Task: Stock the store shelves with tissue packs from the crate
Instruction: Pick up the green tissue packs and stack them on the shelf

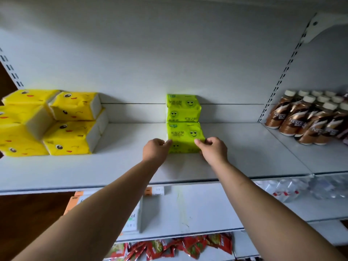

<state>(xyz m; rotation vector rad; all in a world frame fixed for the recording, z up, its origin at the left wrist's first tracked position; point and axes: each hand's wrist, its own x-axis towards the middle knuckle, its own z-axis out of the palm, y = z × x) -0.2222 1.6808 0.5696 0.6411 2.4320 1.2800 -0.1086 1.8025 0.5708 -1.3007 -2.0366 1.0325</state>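
Closest to my view, the left forearm (pixel 94 213) and right forearm (pixel 263 204) stretch up toward the shelf (pixel 113 166). My left hand (pixel 155 149) has its fingers curled, pinching the left edge of the front green tissue pack (pixel 185 135). My right hand (pixel 212 149) grips the pack's right front corner, thumb on top. That pack sits flat on the white shelf, about mid-width. Its far end touches the rear green tissue pack (pixel 183 108), which sits back by the rear panel. Well to the left I see a pile of yellow tissue packs (pixel 71 117), two layers high. Off to the right, past the slotted upright (pixel 278 76), brown coffee bottles (pixel 308 119) stand in rows in the next bay. Below the shelf lip, clear water bottles (pixel 301 187) lie to the right, and red snack packets (pixel 188 247) fill a lower shelf.
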